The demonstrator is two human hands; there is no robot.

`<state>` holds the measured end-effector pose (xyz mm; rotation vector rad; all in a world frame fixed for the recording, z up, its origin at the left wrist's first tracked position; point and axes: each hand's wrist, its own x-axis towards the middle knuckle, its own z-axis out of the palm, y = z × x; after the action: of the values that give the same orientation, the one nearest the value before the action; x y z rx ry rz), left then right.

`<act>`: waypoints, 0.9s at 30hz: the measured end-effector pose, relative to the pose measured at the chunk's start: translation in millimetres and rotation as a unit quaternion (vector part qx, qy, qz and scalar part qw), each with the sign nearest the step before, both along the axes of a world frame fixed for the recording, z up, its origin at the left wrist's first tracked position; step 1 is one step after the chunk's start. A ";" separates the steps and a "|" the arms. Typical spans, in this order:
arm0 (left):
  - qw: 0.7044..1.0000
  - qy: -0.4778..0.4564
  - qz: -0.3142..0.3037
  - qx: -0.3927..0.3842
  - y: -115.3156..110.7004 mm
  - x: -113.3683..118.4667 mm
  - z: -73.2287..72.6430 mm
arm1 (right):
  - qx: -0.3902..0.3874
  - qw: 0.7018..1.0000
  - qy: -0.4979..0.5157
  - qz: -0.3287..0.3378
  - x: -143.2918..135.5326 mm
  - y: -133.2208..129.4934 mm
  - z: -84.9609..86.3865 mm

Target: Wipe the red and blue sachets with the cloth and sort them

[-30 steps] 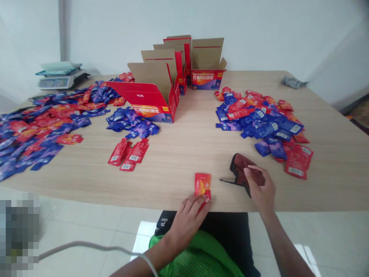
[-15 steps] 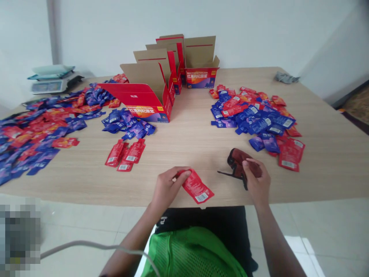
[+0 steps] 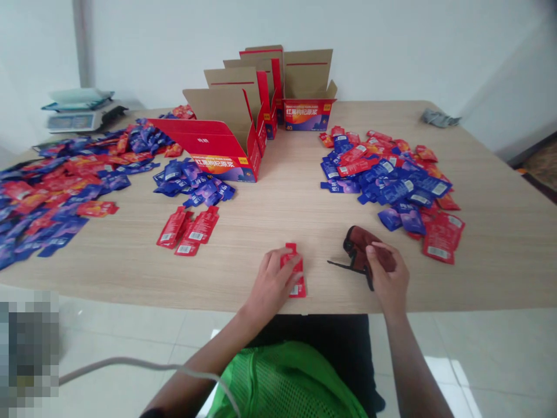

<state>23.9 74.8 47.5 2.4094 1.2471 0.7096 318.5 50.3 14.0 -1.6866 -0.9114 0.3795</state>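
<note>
Straightened the red sachet [image 3: 299, 288], now under the left hand [image 3: 272, 280], grip unclear; pinching dark-red glasses [image 3: 362, 240] in the right hand [image 3: 390, 281].

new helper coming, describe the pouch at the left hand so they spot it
Start at the near edge of the pale table. There the left hand touches a red pouch, with tinted glasses in the right hand beside it. Unlike the grouped red pouches farther left and right, this one is alone.

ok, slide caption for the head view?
Left hand on a red sachet, right hand holding dark-red glasses, open boxes behind.
</note>
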 end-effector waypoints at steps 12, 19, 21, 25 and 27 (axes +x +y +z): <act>0.988 0.089 -0.079 0.101 -80.9 -21.7 -41.0 | -0.055 0.912 -0.319 0.253 8.1 -2.4 2.7; 0.987 0.086 -0.101 0.092 -75.0 -28.0 -52.4 | -0.087 0.821 -0.395 0.404 33.2 4.7 8.7; 0.987 0.084 -0.106 0.092 -74.5 -28.8 -54.3 | -0.092 0.806 -0.397 0.429 35.9 10.4 8.9; 0.988 0.077 -0.107 0.084 -74.0 -29.2 -54.5 | -0.054 0.816 -0.412 0.402 36.2 19.1 2.5; 0.988 0.081 -0.103 0.085 -74.4 -29.6 -54.6 | -0.024 0.828 -0.412 0.380 34.3 22.7 1.2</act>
<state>-5.6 0.4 -7.1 2.7348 1.0095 0.5894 352.7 73.1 15.2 -1.4494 -2.2567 0.1657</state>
